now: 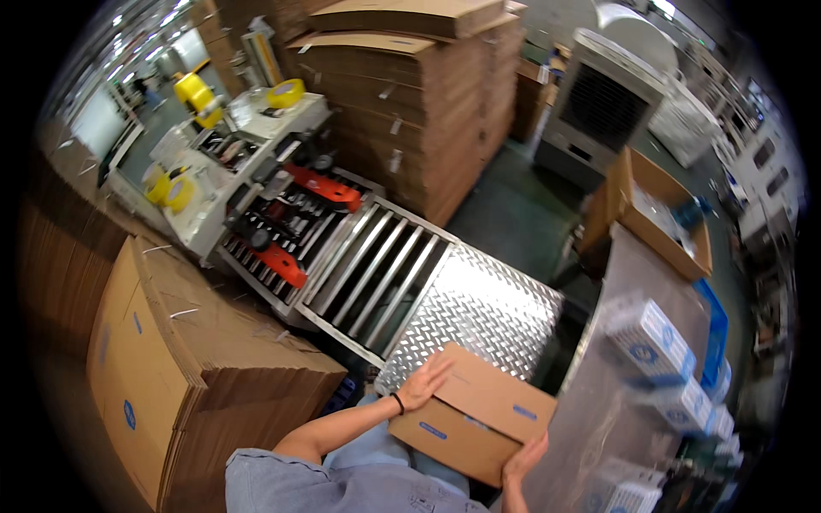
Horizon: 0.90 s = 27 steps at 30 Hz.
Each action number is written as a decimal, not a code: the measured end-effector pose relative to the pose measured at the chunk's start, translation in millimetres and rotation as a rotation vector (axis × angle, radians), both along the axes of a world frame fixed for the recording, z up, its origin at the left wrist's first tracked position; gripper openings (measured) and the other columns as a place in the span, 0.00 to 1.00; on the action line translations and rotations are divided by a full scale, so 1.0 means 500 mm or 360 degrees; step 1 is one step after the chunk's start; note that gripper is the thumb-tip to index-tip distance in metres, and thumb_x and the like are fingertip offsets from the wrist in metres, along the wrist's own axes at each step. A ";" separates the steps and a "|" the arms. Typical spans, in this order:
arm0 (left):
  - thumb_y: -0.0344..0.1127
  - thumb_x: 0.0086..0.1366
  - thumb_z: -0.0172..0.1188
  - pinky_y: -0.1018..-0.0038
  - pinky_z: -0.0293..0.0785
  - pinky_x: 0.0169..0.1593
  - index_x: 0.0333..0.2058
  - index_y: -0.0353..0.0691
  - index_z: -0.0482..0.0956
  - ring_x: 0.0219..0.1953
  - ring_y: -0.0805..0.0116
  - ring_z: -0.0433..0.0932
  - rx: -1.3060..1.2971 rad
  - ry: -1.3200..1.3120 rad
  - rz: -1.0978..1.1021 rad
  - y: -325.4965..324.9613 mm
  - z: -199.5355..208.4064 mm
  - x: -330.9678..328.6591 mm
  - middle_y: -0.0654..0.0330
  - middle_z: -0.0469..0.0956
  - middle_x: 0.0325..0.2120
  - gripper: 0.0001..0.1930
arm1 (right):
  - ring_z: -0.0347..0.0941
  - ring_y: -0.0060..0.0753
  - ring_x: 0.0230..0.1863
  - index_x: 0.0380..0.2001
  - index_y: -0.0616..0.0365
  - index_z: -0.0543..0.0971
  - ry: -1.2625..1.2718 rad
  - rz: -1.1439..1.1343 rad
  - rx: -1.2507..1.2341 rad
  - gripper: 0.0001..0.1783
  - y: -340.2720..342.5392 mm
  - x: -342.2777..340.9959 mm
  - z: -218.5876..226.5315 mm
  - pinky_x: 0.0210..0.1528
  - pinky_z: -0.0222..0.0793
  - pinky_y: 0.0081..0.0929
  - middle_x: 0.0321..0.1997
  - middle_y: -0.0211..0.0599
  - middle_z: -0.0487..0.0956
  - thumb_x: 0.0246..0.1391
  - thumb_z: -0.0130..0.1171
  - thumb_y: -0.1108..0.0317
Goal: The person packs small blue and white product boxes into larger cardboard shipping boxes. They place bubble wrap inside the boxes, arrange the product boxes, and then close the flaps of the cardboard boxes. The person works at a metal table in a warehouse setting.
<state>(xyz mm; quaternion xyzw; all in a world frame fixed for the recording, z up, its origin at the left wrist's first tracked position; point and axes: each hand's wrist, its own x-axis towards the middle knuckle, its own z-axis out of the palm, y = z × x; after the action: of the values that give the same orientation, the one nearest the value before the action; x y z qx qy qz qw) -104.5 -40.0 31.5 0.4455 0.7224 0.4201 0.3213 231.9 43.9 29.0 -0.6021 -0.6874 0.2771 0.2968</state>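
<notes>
Left of me, flat cartons wait stacked below the carton sealer. My left hand lies with fingers spread, nearly straight, on the upper-left edge of the brown carton at my lap. Its flaps are folded in; whether it's taped, I can't tell. My right hand grips its right edge, fingers partly curled.

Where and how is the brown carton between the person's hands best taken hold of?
Probably by its two short edges, the left hand coming from the left and the right hand from the right. The carton is broad and oblong, with those edges facing the hands, so a two-sided grip should steady it.
</notes>
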 end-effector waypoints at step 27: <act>0.47 0.67 0.53 0.56 0.43 0.74 0.68 0.29 0.53 0.73 0.47 0.49 -0.0185 0.1359 0.0094 -0.106 0.096 -1.050 0.42 0.54 0.69 0.39 | 0.66 0.62 0.51 0.70 0.61 0.52 0.0215 0.0371 -0.0072 0.33 -0.015 -1.408 -0.057 0.53 0.61 0.54 0.51 0.63 0.68 0.66 0.46 0.64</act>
<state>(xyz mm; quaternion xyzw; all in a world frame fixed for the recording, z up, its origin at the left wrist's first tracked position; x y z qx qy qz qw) -629.6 -93.0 79.5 0.5396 0.8255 0.1655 0.0060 -472.4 36.3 0.5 -0.5046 -0.7248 0.3650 0.2945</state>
